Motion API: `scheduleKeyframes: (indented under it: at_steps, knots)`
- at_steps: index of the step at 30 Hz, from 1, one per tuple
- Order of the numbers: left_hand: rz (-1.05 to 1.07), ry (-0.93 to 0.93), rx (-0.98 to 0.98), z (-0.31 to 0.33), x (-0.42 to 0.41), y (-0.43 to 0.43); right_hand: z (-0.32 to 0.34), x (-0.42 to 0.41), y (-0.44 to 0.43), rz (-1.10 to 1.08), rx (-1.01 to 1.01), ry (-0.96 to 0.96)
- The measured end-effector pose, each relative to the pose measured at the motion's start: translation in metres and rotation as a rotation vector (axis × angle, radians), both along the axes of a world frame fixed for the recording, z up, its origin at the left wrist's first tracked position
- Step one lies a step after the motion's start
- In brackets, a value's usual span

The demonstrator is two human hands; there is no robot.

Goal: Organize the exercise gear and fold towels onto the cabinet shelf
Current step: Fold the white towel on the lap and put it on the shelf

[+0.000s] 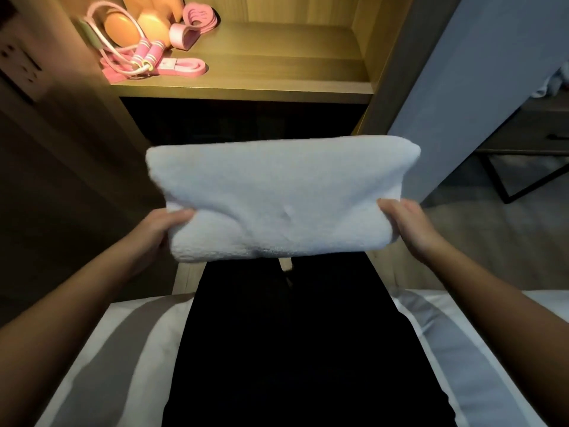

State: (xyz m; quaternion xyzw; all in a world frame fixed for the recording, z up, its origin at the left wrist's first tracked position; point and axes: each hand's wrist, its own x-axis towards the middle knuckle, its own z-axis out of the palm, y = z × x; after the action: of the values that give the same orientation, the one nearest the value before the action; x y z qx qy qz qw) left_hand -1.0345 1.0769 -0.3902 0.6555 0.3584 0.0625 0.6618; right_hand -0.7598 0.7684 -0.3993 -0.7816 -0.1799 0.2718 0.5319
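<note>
You've got the folded white towel (277, 195) up in the air btwn you and the cabinet, below the lit shelf (277, 72) and in front of the dark opening under it. It touches no surface, only your hands. It's held flat and level w/ the long fold edge facing away, prob so it slides onto the shelf w/o the layers opening. Your left hand (163, 229) grips the near left corner, thumb on top, fingers curled under and out of sight. Your right hand (406, 229) grips the near right corner the same way, thumb side pressed on the top face, the rest hidden beneath. Both hands are narrow, clamped on cloth, nothing else in them. A grip at each near corner leaves the far edge free to lead in. The exercise gear sits bunched at the shelf's left end: orange dumbbells (123, 32) at the back, a pink jump rope (147, 55) in front, a flat pink band (184, 67) just beside it, another pink looped piece (197, 21) behind. That leaves bare board on the right, likely the towel's spot. The bed (117, 349) is right behind your legs.
</note>
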Motion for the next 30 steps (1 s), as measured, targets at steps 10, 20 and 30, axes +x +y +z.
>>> scheduleKeyframes:
  at_steps: [10,20,30]
  knots:
    - [0.264,0.319,0.119,-0.005,0.028,-0.005,0.006,0.007,0.016,-0.019,-0.252,0.253]
    - [0.252,0.351,0.068,-0.019,-0.002,-0.033,-0.007,-0.019,-0.006,-0.107,-0.273,0.332]
    - [0.168,0.442,-0.237,0.0,0.027,-0.006,0.01,0.01,0.021,0.038,-0.482,0.422]
